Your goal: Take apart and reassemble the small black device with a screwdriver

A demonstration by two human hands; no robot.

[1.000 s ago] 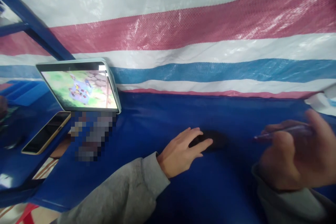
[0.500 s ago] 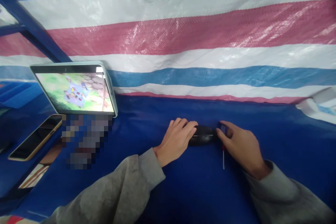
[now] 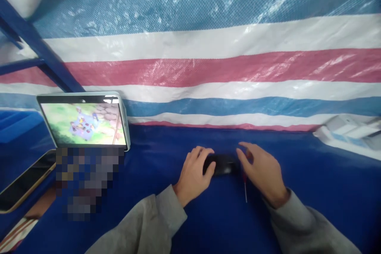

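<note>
On the blue tabletop lies a glossy black rounded object [image 3: 224,165], which looks like a computer mouse. My left hand [image 3: 196,172] grips its left end, the thumb on the near side and the fingers curled over the far side. A screwdriver [image 3: 245,188] with a thin metal shaft and a red part at the handle lies just right of the mouse, its tip toward me. My right hand [image 3: 262,170] is over the screwdriver's handle end, thumb and index finger apart. Most of the handle is hidden or blurred.
A tablet [image 3: 85,121] playing a cartoon stands at the left, with a blurred-out patch before it. A phone [image 3: 26,180] lies farther left, near a blue tray [image 3: 19,125]. White packaging [image 3: 351,133] sits at the right. A striped tarp [image 3: 208,71] hangs behind.
The view has tilted up, so the scene sits lower. My right thumb and index finger have spread farther apart by the screwdriver. My left hand stays on the mouse, its thumb lower.
</note>
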